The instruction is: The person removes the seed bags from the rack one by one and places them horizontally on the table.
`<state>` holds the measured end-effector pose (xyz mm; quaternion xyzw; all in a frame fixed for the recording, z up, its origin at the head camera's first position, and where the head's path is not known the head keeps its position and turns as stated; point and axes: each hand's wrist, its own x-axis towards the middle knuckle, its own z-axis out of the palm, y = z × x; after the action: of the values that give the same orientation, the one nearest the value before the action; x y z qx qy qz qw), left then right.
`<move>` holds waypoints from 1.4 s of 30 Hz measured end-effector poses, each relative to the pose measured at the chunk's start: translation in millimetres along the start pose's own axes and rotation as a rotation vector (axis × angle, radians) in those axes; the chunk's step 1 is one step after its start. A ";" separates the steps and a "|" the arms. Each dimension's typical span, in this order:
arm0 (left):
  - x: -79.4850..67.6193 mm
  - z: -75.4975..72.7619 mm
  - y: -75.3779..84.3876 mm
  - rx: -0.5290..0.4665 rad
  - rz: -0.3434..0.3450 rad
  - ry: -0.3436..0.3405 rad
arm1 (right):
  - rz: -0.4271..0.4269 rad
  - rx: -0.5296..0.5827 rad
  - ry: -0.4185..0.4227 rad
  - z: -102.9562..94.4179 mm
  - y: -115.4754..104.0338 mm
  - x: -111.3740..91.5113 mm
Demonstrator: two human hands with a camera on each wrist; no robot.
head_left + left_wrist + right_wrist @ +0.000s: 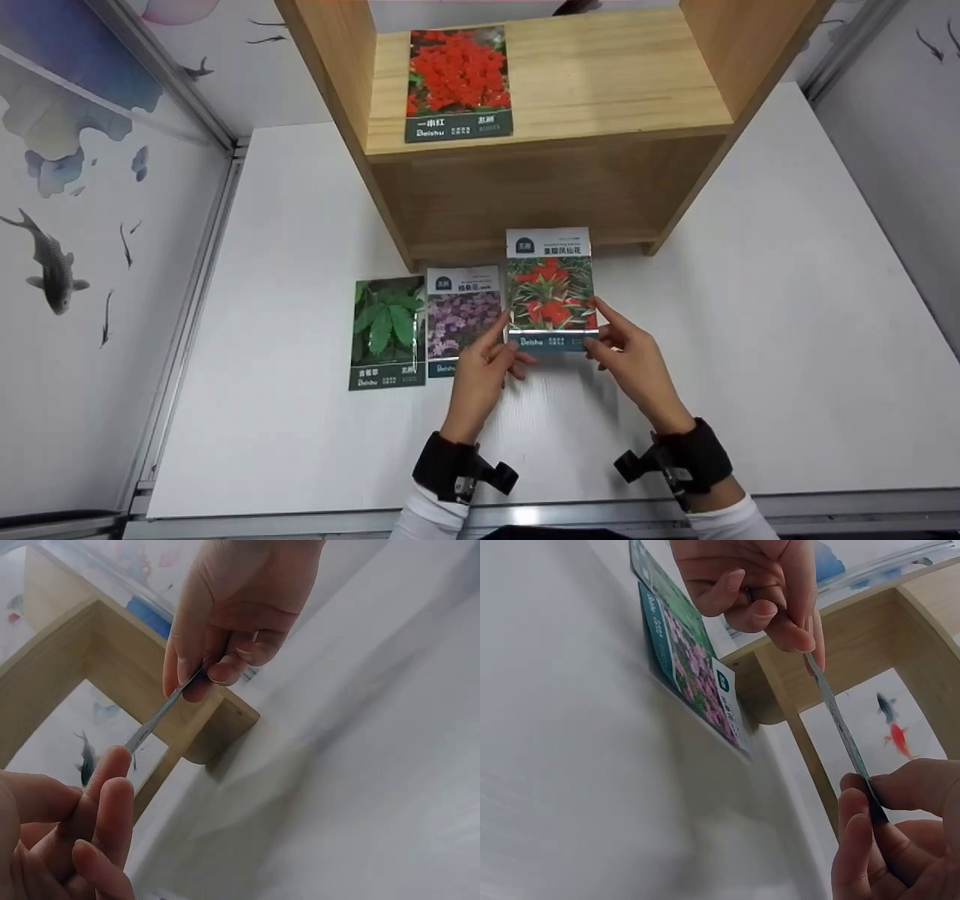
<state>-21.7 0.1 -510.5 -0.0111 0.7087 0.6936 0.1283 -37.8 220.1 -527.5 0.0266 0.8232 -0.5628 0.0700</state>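
Both hands hold a seed packet (551, 292) with red flowers and a teal lower band, raised above the white table. My left hand (480, 371) pinches its lower left edge, while my right hand (634, 364) pinches the lower right edge. In the left wrist view the packet (157, 722) appears edge-on between the two hands. To its left lies a purple-flower packet (461, 319), partly covered by the left hand. Beside that one is a green-leaf packet (388, 330).
A wooden shelf unit (547, 180) stands at the back of the white table (300, 450). On its upper board lies another packet (459, 82) with red blossoms. Printed wall panels (67, 247) with fish enclose the sides.
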 end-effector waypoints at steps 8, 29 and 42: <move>2.8 -0.1 -11.0 0.014 -0.025 0.009 | 0.024 -0.036 -0.028 4.9 12.9 1.7; 13.2 2.4 -52.7 0.096 -0.068 0.005 | 0.046 -0.102 -0.041 11.2 34.4 2.8; 16.5 3.9 -62.4 0.126 -0.079 0.008 | 0.014 -0.205 -0.013 15.9 40.8 4.6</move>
<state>-24.9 4.2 -575.0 -0.0338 0.7503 0.6422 0.1532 -35.9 220.0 -571.6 0.0216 0.8757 -0.4754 0.0817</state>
